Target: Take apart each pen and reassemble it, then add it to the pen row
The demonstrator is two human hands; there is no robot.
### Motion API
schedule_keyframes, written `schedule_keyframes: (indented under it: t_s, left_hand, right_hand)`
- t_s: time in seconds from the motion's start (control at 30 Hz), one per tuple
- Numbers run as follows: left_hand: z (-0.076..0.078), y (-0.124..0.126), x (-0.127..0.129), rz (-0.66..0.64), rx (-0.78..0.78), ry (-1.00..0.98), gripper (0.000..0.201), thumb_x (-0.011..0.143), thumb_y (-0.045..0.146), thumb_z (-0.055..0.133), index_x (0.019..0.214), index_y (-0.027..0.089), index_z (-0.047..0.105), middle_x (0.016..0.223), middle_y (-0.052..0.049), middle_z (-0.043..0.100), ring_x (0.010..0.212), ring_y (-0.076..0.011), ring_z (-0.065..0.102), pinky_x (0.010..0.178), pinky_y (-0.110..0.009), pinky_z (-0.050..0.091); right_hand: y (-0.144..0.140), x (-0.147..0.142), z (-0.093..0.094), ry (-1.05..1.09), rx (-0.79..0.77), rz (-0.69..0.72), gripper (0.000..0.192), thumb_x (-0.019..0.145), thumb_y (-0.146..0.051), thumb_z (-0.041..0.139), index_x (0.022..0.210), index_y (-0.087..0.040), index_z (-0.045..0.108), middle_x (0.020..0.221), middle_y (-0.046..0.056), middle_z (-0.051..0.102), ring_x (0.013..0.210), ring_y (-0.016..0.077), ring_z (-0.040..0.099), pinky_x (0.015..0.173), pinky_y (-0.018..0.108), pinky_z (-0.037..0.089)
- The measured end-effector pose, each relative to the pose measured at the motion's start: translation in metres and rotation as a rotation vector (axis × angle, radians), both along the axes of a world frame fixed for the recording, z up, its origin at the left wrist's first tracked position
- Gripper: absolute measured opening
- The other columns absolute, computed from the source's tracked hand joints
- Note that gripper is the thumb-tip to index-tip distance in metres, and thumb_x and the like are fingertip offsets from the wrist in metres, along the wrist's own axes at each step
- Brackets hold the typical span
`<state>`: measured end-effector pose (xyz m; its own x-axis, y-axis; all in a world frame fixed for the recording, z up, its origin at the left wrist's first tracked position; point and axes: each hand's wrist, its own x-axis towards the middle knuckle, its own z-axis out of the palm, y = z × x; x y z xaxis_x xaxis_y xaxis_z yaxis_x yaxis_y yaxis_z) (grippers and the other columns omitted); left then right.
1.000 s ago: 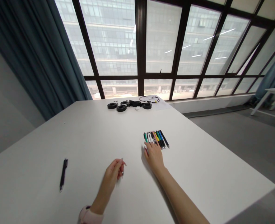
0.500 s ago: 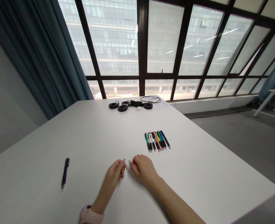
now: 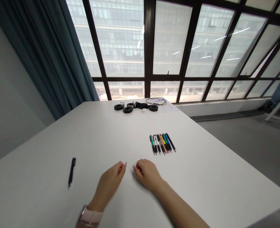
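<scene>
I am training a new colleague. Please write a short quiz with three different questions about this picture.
1. True or false: the left hand is holding a pen.
2. Where does the single black pen lie: A) left of both hands, B) inside the row of pens, C) beside the black rings?
3. What is on the left wrist?

Key: 1. False, both it and the right hand rest curled on the table. 2. A. 3. A watch.
</scene>
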<state>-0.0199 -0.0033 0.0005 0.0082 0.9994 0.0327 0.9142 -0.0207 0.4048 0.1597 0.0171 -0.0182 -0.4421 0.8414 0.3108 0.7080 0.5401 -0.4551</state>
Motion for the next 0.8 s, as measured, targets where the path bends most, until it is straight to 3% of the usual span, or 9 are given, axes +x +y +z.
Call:
schedule_keyframes:
  t_s: [0.17,0.8]
  left_hand:
    - [0.007,0.002,-0.009,0.075,-0.022,0.056,0.035,0.092,0.044,0.026,0.067,0.023,0.039,0.060,0.003,0.052,0.056,-0.0132,0.049,0.054,-0.024,0.023]
    - [0.012,0.004,-0.028,0.162,-0.053,0.108,0.038,0.092,0.047,0.025,0.068,0.023,0.042,0.060,0.002,0.055,0.057,-0.0139,0.051,0.053,-0.024,0.024]
  right_hand:
    - [0.001,0.001,-0.001,0.000,-0.006,0.002,0.016,0.090,-0.025,0.047,0.076,-0.019,0.053,0.076,0.001,0.061,0.070,0.0132,0.051,0.063,0.025,0.029]
    - [0.001,0.003,0.004,-0.002,-0.036,-0.007,0.017,0.091,-0.025,0.047,0.077,-0.019,0.055,0.077,0.001,0.061,0.071,0.0131,0.051,0.063,0.026,0.029]
